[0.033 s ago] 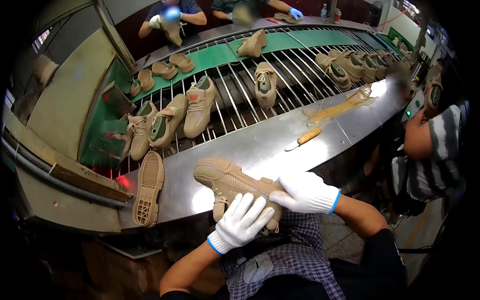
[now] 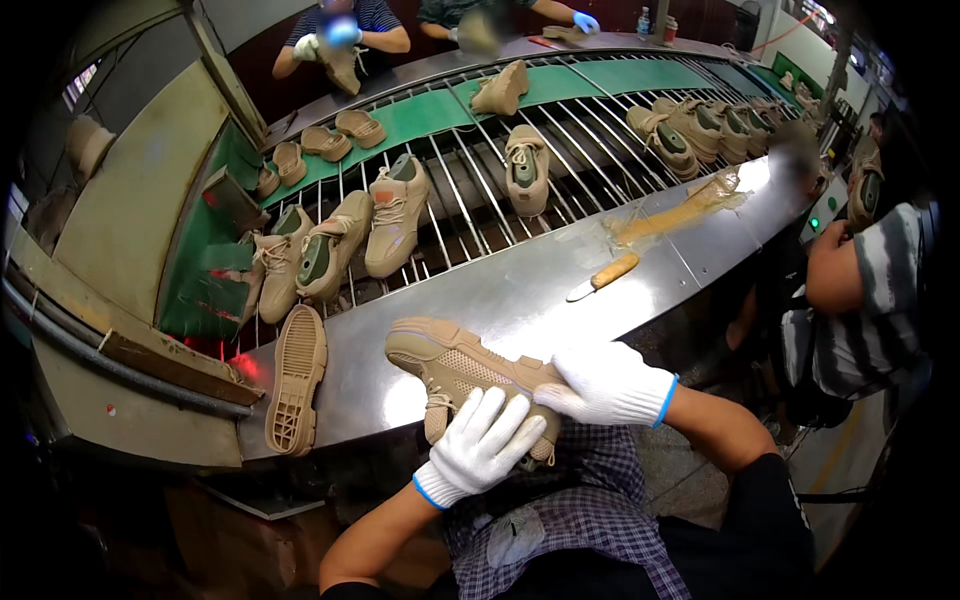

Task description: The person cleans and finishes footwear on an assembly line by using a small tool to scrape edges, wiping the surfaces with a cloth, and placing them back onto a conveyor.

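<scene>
A tan lace-up shoe [image 2: 465, 362] lies tilted on its side in my hands, toe to the left, over the near edge of the metal ledge. My left hand [image 2: 480, 440], in a white knit glove with a blue cuff, wraps over its upper by the laces and collar. My right hand [image 2: 605, 385], gloved alike, grips it at the heel end along the sole edge. What the fingertips touch beneath the shoe is hidden. A loose tan outsole [image 2: 298, 380] lies to the left, tread facing up.
A knife with a yellow handle [image 2: 615, 270] lies on the metal ledge [image 2: 490, 285], beside a brownish glue smear [image 2: 670, 222]. Several tan shoes [image 2: 398, 215] stand on the roller conveyor [image 2: 468, 205] beyond. Co-workers [image 2: 370, 35] work across the line; another person [image 2: 860, 300] is at right.
</scene>
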